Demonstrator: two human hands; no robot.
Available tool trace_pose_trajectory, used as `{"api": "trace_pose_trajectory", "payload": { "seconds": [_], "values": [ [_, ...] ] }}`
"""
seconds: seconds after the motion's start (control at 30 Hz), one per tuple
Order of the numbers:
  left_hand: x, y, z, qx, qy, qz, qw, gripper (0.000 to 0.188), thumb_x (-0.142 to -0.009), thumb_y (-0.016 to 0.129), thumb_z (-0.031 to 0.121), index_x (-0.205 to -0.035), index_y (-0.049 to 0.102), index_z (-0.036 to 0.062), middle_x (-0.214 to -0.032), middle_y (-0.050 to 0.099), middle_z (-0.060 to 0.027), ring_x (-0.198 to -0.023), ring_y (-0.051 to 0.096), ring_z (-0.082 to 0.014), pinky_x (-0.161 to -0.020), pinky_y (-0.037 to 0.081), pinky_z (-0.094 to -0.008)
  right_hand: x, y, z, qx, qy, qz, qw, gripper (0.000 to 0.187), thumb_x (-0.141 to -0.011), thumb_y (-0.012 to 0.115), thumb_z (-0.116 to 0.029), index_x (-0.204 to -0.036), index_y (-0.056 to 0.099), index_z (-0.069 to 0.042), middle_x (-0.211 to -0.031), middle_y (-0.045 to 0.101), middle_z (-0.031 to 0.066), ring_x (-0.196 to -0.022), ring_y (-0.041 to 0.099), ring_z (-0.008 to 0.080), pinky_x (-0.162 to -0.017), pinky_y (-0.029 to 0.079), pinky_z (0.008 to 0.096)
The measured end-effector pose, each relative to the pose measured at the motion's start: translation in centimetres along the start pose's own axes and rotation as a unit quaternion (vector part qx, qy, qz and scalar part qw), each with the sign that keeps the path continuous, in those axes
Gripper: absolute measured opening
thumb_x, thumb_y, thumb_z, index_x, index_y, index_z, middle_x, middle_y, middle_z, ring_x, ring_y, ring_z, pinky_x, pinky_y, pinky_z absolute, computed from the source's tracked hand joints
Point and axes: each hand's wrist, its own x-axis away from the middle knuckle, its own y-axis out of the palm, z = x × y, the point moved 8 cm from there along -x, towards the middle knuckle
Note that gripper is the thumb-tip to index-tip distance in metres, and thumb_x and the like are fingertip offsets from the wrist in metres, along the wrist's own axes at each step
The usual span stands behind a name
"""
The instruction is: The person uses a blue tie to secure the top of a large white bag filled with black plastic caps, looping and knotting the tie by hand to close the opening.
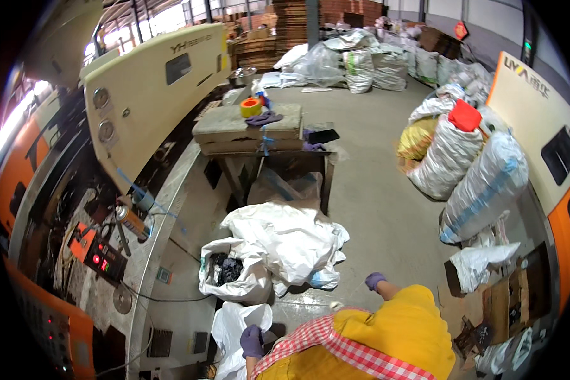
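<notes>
My left hand [252, 342], in a purple glove, is closed on the edge of a white plastic sack [225, 329] low in the picture. Held out to the right over the grey floor is my right hand [375, 280], also gloved in purple; its fingers look curled, and nothing shows in them. Just beyond the left hand stands an open white sack [237, 291] with crumpled black material [228, 269] inside. Beside it a large white woven sack [285, 240] lies heaped against the machine's side.
A cream machine [152, 88] runs along the left, with a spray can [133, 223] and a red-lit control box [104, 256] on its ledge. Orange tape [251, 107] and a purple glove [264, 118] lie on a box-like stand [285, 120]. Full sacks [446, 155] and cardboard boxes [506, 301] line the right.
</notes>
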Motion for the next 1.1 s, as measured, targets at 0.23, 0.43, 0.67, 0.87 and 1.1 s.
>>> {"api": "trace_pose_trajectory", "payload": {
  "seconds": [0.23,0.43,0.67,0.87,1.1],
  "values": [
    [-0.5,9.7,0.8,-0.032,-0.011,-0.078,0.996,0.010,-0.079,0.061,0.012,-0.084,0.061,0.0032,-0.060,0.055,-0.0041,-0.046,0.048,-0.0125,-0.042,0.039,-0.0249,3.5,-2.4,-9.4,-0.224,-0.187,-0.007,0.957,0.032,-0.079,0.054,-0.033,-0.099,0.061,-0.009,-0.098,0.063,0.0133,-0.091,0.059,0.0259,-0.082,0.045,0.0368],
    [0.8,19.3,-0.8,-0.096,-0.033,-0.141,0.985,0.014,-0.079,0.060,0.012,-0.089,0.061,0.0021,-0.064,0.057,-0.0064,-0.051,0.052,-0.0148,-0.045,0.042,-0.0276,1.8,-2.0,-1.0,-0.234,-0.181,-0.017,0.955,0.034,-0.081,0.051,-0.033,-0.101,0.061,-0.008,-0.104,0.062,0.0135,-0.096,0.058,0.0291,-0.085,0.044,0.0372],
    [0.3,35.3,-2.6,-0.156,-0.049,-0.194,0.967,0.024,-0.079,0.064,0.021,-0.093,0.063,0.0012,-0.073,0.062,-0.0070,-0.061,0.058,-0.0144,-0.054,0.046,-0.0255,-2.4,-0.6,20.1,-0.275,-0.011,0.078,0.958,0.030,-0.079,0.048,-0.029,-0.087,0.064,-0.005,-0.091,0.064,0.0153,-0.083,0.061,0.0309,-0.075,0.046,0.0386],
    [0.1,50.0,-1.5,-0.257,-0.022,-0.297,0.920,0.023,-0.080,0.064,0.023,-0.090,0.063,0.0026,-0.071,0.061,-0.0046,-0.059,0.057,-0.0127,-0.052,0.045,-0.0255,-2.6,1.1,32.5,-0.392,0.072,0.143,0.906,0.020,-0.077,0.051,-0.023,-0.068,0.060,-0.007,-0.065,0.060,0.0114,-0.057,0.056,0.0245,-0.061,0.047,0.0356],
    [-5.5,61.1,-1.9,-0.375,-0.031,-0.320,0.870,0.022,-0.080,0.063,0.021,-0.093,0.063,0.0039,-0.069,0.061,-0.0052,-0.056,0.055,-0.0120,-0.051,0.044,-0.0252,-6.3,6.4,38.0,-0.252,0.086,0.058,0.962,0.018,-0.068,0.060,-0.025,-0.081,0.064,-0.013,-0.095,0.064,0.0127,-0.089,0.060,0.0270,-0.079,0.047,0.0395]
  ]
}}
